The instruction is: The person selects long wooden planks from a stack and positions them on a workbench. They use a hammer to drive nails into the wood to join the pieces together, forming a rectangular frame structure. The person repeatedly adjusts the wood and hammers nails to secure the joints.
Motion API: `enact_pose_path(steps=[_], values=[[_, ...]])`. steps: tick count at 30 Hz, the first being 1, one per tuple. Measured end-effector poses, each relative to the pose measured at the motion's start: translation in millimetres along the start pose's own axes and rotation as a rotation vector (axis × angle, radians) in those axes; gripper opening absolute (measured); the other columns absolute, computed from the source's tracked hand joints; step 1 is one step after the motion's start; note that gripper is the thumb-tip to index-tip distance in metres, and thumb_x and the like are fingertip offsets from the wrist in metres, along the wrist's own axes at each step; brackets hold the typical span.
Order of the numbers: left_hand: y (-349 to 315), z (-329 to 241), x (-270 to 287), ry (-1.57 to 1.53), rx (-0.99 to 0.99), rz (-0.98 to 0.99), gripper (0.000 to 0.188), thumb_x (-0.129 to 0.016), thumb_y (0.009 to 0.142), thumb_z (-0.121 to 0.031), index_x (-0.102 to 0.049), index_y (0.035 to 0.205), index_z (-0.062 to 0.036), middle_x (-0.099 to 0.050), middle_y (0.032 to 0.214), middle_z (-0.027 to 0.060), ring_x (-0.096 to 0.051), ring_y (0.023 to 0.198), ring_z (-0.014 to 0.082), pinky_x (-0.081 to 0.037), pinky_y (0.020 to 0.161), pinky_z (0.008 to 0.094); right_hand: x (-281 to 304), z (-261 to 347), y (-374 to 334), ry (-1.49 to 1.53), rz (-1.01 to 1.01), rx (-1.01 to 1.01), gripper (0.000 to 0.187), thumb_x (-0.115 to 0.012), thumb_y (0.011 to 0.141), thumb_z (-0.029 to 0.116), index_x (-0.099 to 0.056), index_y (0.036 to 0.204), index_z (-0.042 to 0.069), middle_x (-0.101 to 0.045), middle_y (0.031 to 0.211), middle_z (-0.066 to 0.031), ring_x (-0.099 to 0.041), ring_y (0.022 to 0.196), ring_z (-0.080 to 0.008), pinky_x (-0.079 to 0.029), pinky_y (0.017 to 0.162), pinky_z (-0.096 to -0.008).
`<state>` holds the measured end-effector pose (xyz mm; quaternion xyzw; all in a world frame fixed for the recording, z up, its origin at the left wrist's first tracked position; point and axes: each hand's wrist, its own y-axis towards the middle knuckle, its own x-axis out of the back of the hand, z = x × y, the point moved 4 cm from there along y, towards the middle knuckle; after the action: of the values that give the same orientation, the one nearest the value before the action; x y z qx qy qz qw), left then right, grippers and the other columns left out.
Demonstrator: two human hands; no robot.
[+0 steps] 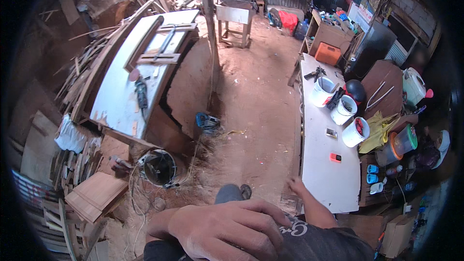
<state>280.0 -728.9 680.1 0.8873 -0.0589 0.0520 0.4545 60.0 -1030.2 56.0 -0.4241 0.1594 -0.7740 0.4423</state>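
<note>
My left hand [232,229] lies across the front of my dark shirt, close to the camera. Its back faces up, the fingers are loosely bent and slightly apart, and nothing shows in them. Lower right, my right hand [294,186] hangs beside the near left edge of a long white-topped table [333,188]. Its fingers are small and unclear, and I see no object in them. On that tabletop, nearest this hand, lie a small red device [335,157] and a phone-like object [331,133].
White buckets [355,133] line the table's right side, near an orange case [327,53]. Left, a white-topped workbench [113,87] carries a power tool [141,94] and a clamp [166,41]. A round container [159,166], cables and wood boards [96,193] lie below it. A wooden post [209,19] rises behind.
</note>
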Motion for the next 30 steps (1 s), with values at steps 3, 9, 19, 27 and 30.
enact_pose_path(steps=[3, 9, 19, 27, 30], values=[[32.9, 57.5, 55.4, -0.140, -0.075, 0.116, 0.022, -0.077, 0.092, -0.025, -0.075, 0.096, -0.0038, -0.070, 0.086, 0.0083, -0.068, 0.088, 0.0271, -0.049, 0.088, 0.0506, 56.5, 113.3, 59.5, 0.251, -0.108, 0.112, 0.042, -0.067, 0.096, 0.029, -0.067, 0.127, 0.001, -0.071, 0.095, -0.0082, -0.064, 0.074, -0.0166, -0.053, 0.070, -0.0335], [70.9, 196.3, 172.7, -0.438, -0.137, 0.174, 0.018, -0.078, 0.091, -0.022, -0.075, 0.090, -0.0046, -0.071, 0.087, 0.0085, -0.067, 0.087, 0.0278, -0.050, 0.086, 0.0518, 98.4, 165.2, 188.3, 0.073, -0.048, 0.076, 0.051, -0.069, 0.096, 0.034, -0.061, 0.136, 0.003, -0.072, 0.113, -0.0165, -0.070, 0.095, -0.0216, -0.055, 0.082, -0.0358], [182.8, 403.2, 380.3, -0.701, -0.151, -0.032, 0.017, -0.076, 0.084, -0.019, -0.066, 0.076, -0.0073, -0.063, 0.073, 0.0066, -0.059, 0.069, 0.0249, -0.046, 0.070, 0.0468, 124.6, 43.2, 265.9, 0.114, -0.265, -0.426, 0.028, -0.066, 0.094, 0.031, -0.072, 0.109, 0.009, -0.071, 0.081, -0.0087, -0.067, 0.068, -0.0216, -0.053, 0.058, -0.0372], [218.9, 587.4, 524.1, -0.635, 0.086, 0.402, 0.029, -0.082, 0.089, -0.032, -0.075, 0.092, -0.0047, -0.070, 0.082, 0.0083, -0.066, 0.079, 0.0279, -0.052, 0.078, 0.0507, 110.8, 94.5, 398.5, 0.586, -0.284, -0.786, 0.037, -0.067, 0.092, 0.035, -0.074, 0.094, -0.002, -0.073, 0.080, -0.0116, -0.069, 0.070, -0.0237, -0.056, 0.064, -0.0426], [216.5, 683.3, 590.8, -0.454, 0.169, 0.411, 0.029, -0.084, 0.082, -0.020, -0.073, 0.101, -0.0026, -0.070, 0.102, 0.0126, -0.068, 0.092, 0.0292, -0.051, 0.090, 0.0447, 130.2, 114.8, 484.9, 0.475, -0.145, -0.741, 0.036, -0.067, 0.092, 0.034, -0.074, 0.098, -0.001, -0.074, 0.083, -0.0115, -0.069, 0.072, -0.0227, -0.056, 0.066, -0.0406]])
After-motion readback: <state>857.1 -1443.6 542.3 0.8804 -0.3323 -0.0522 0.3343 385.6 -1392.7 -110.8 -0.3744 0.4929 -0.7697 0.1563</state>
